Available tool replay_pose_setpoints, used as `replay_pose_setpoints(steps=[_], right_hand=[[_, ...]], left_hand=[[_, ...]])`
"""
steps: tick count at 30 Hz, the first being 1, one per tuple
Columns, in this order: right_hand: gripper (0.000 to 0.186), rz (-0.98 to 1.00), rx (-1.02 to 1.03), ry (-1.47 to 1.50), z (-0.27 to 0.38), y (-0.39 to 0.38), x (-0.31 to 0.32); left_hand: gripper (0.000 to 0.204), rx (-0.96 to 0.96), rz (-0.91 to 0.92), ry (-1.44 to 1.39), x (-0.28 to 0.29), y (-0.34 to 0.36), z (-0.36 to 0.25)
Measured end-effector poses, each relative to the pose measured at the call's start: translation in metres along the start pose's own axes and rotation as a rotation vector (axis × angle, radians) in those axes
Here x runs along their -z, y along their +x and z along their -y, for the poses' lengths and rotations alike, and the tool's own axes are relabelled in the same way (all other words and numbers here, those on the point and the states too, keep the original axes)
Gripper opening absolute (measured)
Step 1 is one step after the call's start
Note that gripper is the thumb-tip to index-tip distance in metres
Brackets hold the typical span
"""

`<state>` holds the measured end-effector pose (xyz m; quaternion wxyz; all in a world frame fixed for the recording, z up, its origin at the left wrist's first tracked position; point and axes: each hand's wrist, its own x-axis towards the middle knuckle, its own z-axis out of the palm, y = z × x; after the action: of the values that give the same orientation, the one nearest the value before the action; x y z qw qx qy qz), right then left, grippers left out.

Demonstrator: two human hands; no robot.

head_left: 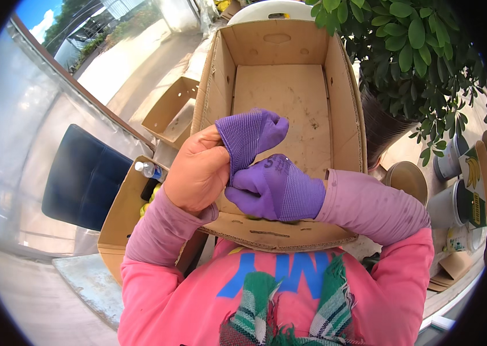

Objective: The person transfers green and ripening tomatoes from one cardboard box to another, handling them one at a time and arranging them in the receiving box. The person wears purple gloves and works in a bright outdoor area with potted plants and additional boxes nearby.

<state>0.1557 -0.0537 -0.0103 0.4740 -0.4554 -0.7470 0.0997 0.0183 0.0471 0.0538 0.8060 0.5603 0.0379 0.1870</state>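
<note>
My left hand (197,170) is bare, its thumb bent in. Its fingers disappear into the cuff of a purple knit glove (246,135), whose crumpled finger end points to the right. How far they reach inside is hidden. A matching purple glove covers my right hand (275,187), which is closed in a fist just below, pinching the loose glove's cuff edge beside the left palm. Both hands are over the near part of a large open cardboard box (281,86), whose bottom shows a few dark specks.
Left of the box stand a smaller cardboard box (171,112), a dark blue chair back (85,179) and a clear bottle (149,169) in another carton (118,222). A leafy potted plant (410,52) hangs over the right side, with several pots and a banana-printed carton (474,173) beyond.
</note>
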Motion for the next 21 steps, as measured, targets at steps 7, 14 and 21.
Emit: replay_pose_setpoints(steps=[7,14,21], right_hand=[[0.019,-0.045,0.286,-0.06,0.013,-0.004,-0.004],[0.024,-0.054,0.174,0.082,0.022,-0.004,-0.001],[0.027,-0.108,0.239,0.043,0.012,-0.001,-0.005]], left_hand=[[0.039,-0.102,0.268,0.467,-0.019,0.022,0.016],[0.036,-0.204,0.398,1.059,-0.026,0.041,0.006],[0.035,-0.385,0.379,1.784,-0.034,0.075,0.002]])
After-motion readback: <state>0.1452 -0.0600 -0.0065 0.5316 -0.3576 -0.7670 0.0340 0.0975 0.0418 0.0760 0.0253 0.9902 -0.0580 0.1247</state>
